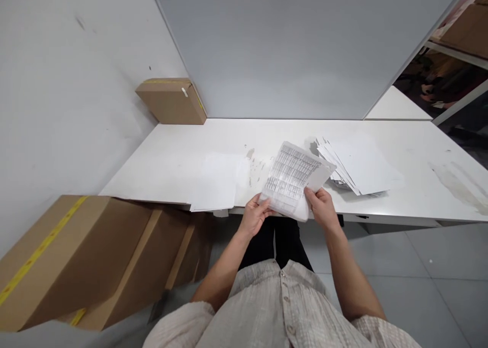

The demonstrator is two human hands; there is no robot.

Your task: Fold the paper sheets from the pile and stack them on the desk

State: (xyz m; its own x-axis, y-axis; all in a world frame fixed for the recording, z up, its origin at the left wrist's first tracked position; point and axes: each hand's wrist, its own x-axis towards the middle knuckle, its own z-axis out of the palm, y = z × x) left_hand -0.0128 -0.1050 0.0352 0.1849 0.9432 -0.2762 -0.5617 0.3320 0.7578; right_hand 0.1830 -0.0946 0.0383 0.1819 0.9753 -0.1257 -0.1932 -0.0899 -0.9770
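Note:
A printed sheet of paper (292,177), with rows of dark text in a table, is held tilted over the table's front edge. My left hand (256,215) pinches its lower left corner, thumb on top. My right hand (321,205) grips its lower right side, also with the thumb over the face. To the right lies a messy stack of papers (362,165), fanned out on its left side. A flatter pile of white sheets (215,182) lies left of my hands, a little over the front edge.
The white table (168,160) meets a grey upright panel (285,48) at the back. A cardboard box (173,101) stands at the back left corner. Larger taped cardboard boxes (76,256) stand on the left, below table height. Shelves with a brown box (467,30) are at the far right.

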